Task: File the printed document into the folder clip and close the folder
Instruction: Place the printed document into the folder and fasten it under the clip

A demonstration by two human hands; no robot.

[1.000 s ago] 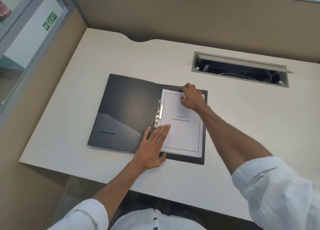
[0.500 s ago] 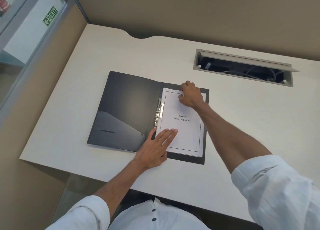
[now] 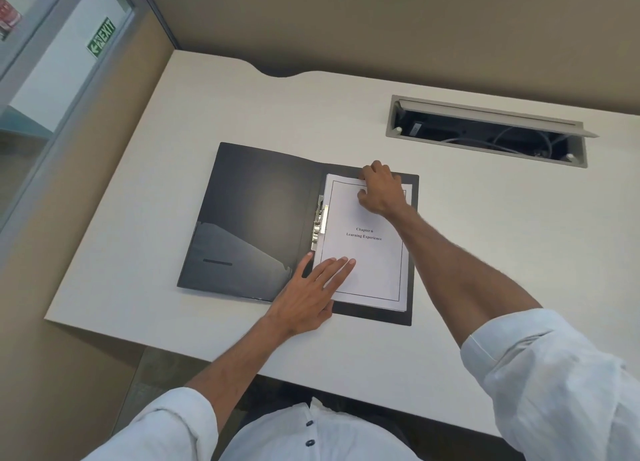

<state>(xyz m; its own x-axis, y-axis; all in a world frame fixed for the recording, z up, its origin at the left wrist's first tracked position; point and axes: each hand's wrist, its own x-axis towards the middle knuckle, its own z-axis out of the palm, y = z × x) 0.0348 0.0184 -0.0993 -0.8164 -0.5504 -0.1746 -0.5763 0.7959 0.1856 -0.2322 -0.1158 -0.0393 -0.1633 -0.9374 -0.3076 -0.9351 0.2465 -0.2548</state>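
Black folder open flat on desk, inner pocket at lower left. Silver clip along spine, lever position unclear. White document on right half, titled "Chapter 6 Learning Experience", left edge at clip.

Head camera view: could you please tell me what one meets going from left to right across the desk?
Green exit sign → black plastic folder's open left cover → silver metal folder clip → white printed document → grey recessed cable tray.
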